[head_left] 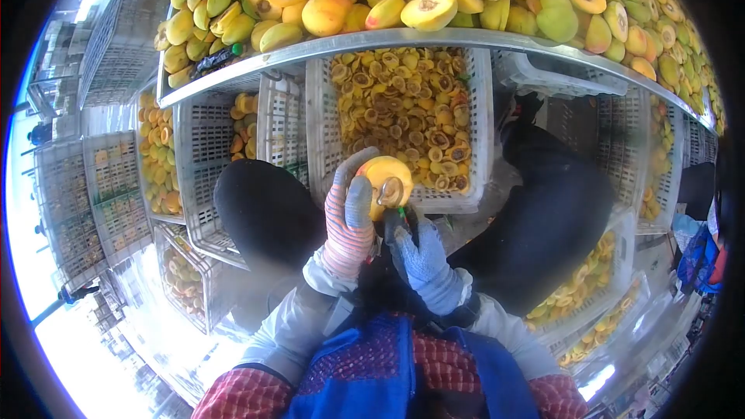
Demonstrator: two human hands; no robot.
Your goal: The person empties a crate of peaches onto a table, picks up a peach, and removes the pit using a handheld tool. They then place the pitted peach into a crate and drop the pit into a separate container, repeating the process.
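A halved yellow-orange fruit is in my left hand, which wears a striped, grey-fingered glove wrapped round its left side. My right hand, in a light blue glove, is closed round a dark tool with a green part. The tool's curved metal end meets the cut face of the fruit around its centre. Both hands are close together above my lap. Just beyond them, a white crate holds many small yellow-brown cut pieces.
A metal-edged table heaped with halved fruit spans the top. A dark bottle with a green cap lies at its left edge. Crates of fruit stand left and right. My dark-clad knees flank the middle crate.
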